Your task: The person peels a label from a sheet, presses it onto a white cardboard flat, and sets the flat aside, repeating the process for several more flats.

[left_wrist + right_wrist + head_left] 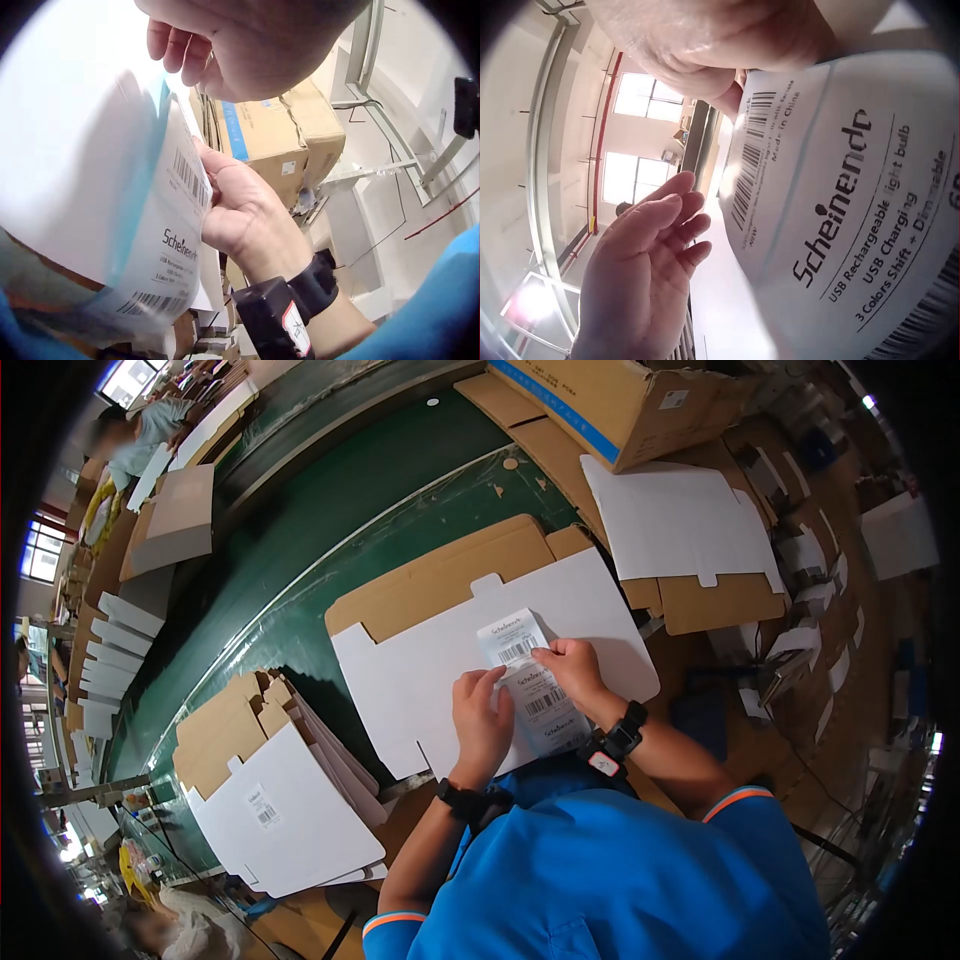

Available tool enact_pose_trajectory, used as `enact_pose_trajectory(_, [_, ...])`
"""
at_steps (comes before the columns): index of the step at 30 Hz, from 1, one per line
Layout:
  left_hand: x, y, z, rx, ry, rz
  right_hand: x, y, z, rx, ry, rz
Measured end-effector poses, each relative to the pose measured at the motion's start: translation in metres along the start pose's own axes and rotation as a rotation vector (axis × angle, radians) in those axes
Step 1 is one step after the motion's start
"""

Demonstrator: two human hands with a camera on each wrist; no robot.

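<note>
One green bench [380, 480] runs across the view, and over its near side lies a flattened carton [400, 690], white face up, directly in front of the person. To the left rests a smaller-looking stack of flattened cartons [310, 820]. The label strip [548, 705], printed with barcodes on a bluish backing, is above the white face of the middle carton, between the hands and reaching back toward the blue shirt.

The right hand [575, 672] pinches the strip at its edge between thumb and fingers. The left hand [480, 715] is just beside it, its fingers loosely bent and slightly spread, holding nothing in the right wrist view; whether a fingertip brushes the strip cannot be told.

The step in hand appears to be starting a label off its backing. The next move would likely call for a clean peel, then smoothing it flat on the white face, much like the small stuck label [264, 806] on the left stack.
</note>
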State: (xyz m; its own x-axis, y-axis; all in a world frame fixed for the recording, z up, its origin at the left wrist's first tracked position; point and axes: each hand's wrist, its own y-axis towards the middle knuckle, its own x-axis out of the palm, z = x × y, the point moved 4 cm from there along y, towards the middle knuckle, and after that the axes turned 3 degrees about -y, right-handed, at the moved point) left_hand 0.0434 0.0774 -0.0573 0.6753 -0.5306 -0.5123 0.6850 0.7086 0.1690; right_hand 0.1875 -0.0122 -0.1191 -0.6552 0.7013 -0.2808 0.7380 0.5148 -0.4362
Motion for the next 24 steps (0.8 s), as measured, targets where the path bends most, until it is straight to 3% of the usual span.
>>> enact_pose_trajectory(17, [0.016,0.022,0.006,0.194,0.163,-0.031,0.001,0.001,-0.001,-0.007,-0.028,0.014])
enact_pose_trajectory(24, [0.021,0.025,0.008,0.178,0.21,-0.075,0.0,0.001,-0.001,-0.015,-0.075,0.009])
